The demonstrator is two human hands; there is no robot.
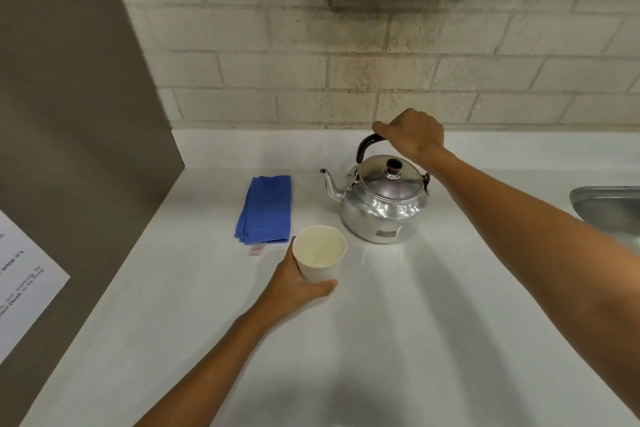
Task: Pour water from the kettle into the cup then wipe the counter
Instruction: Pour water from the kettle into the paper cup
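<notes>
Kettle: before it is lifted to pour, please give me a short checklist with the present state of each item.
1. Right hand closed on the kettle handle: ok.
2. Kettle lid seated: ok.
3. Left hand grip around the cup: ok.
4. Cup upright, mouth open upward: ok; whether it is empty: cannot tell.
5. Spout over the cup: not ok; it points left toward the blue cloth, and the cup stands nearer the camera.
6. Water in the kettle: cannot tell.
</notes>
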